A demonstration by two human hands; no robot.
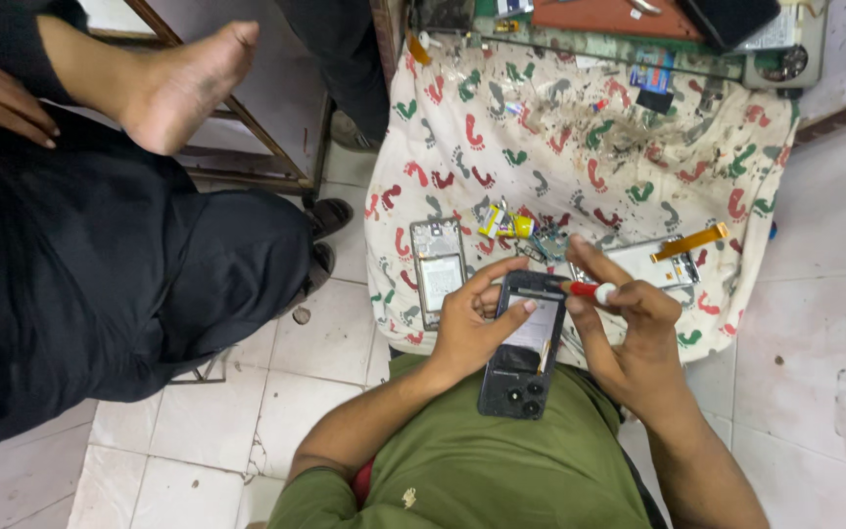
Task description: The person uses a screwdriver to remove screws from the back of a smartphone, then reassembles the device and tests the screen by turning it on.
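The person's green shirt (501, 460) fills the bottom of the view, and just above it both hands work over an opened dark phone (523, 345) with its back cover off, camera lenses toward the shirt. The left hand (469, 328) cradles the phone from the left side: its fingers (501, 272) curl over the upper left edge while the thumb presses flat on the exposed inside, so the hand is closed around the body of the phone. The right hand (629, 328) holds a small red-handled tool (587, 290) with a white end, pinched between thumb and bent forefinger, its tip resting at the phone's upper right edge. Beyond the hands lies a stained cloth (580, 147) printed with coloured footprints. On it, just left of the phone, sits a bare phone frame (438, 266), a small yellow tube (501, 225) near it, and another opened panel with an orange ribbon strip (689, 242) to the right. Another person in black (100, 284) sits at the left.
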